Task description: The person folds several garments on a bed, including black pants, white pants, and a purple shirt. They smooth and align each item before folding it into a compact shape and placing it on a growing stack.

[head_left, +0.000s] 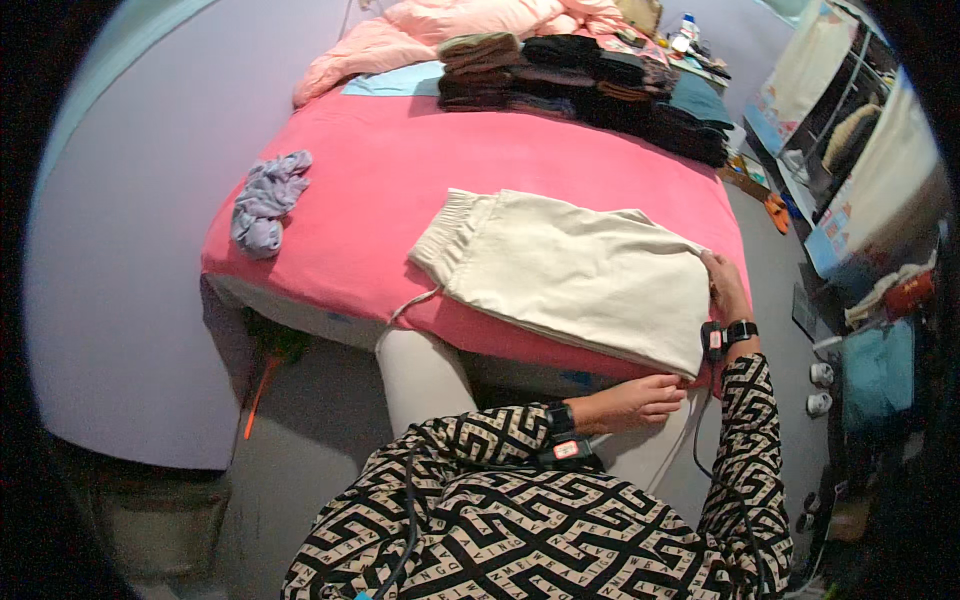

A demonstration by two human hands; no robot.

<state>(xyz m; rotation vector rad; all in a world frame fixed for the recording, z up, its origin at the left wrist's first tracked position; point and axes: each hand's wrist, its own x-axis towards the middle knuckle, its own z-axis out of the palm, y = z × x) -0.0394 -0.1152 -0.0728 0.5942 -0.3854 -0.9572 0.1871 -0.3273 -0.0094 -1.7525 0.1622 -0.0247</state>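
Bed (340, 200), pink sheet: carries everything.
Stacked dark folded clothes (600, 85), far end: sorted out of the way, individual pieces indistinct.
Cream shorts (570, 275), near edge, laid flat, waistband toward left, drawstring hanging off the edge.
Crumpled lilac garment (268, 200), left edge, kind unclear.
Left hand (635, 400): fingers flat on shorts' near hem corner, pressing, not clenched.
Right hand (725, 285): open on far hem edge, fingertips partly hidden.

the bed (380, 180) in front of me has a pink sheet. on it lie cream shorts (570, 275), folded flat near my edge, a crumpled grey-blue cloth (268, 200) near the left side, stacks of dark folded clothes (590, 85) at the far end, and a pink blanket (440, 25) behind them.
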